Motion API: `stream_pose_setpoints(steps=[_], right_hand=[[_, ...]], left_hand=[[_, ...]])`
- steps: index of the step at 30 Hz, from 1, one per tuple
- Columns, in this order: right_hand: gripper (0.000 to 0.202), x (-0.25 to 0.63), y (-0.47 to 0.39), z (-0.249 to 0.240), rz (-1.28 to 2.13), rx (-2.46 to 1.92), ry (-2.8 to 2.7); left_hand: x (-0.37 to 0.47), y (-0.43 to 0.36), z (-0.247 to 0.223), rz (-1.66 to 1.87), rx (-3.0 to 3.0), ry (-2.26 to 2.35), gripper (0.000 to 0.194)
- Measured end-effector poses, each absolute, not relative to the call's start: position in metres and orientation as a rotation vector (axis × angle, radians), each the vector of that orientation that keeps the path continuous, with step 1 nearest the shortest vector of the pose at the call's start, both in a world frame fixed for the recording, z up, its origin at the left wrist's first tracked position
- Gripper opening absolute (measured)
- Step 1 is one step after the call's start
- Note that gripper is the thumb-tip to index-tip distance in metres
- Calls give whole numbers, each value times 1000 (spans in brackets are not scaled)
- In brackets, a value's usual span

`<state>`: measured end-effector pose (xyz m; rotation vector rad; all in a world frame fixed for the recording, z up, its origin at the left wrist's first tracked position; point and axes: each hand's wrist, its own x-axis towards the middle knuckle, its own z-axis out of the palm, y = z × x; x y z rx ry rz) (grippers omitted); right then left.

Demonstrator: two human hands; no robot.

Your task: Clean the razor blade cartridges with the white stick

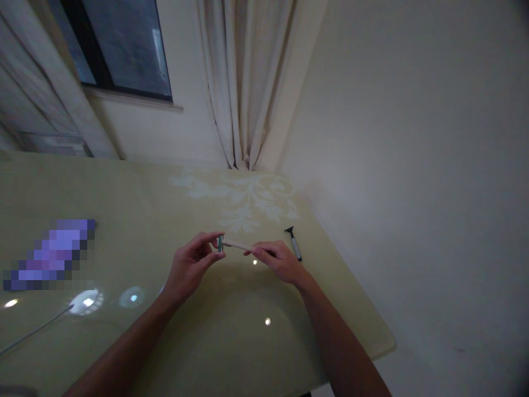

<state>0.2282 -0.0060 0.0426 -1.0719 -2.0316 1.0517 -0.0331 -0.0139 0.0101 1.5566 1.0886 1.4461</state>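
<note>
Table: glossy, smooth, yellow-green, round-cornered.
Cable: thin, pale; over the table's near left.
Pixelated object: flat, purplish; on the table's left side.
Left hand: over the table's middle, thumb and fingers slightly parted, pinching a razor head by its ends.
Pale razor: slim handle, narrow greenish head; held above the table's middle, between both hands. Judged light, stiff, smooth enough to slip; best held along the handle, fingertips off the blade edge.
Curtain: soft, pleated cloth; beyond the table's far edge.
Right hand: right of the table's middle, thumb and fingers closed around the handle's end.
Dark razor: black head, grey handle; lies near the table's right edge.
</note>
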Motion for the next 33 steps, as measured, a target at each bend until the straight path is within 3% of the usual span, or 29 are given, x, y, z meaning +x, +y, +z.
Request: stream_pose_setpoints(steps=[33], right_hand=[[55,225,-7,36,1080,-1015,-2006]], left_hand=[[-30,-18,16,1545,1549,1136,36]])
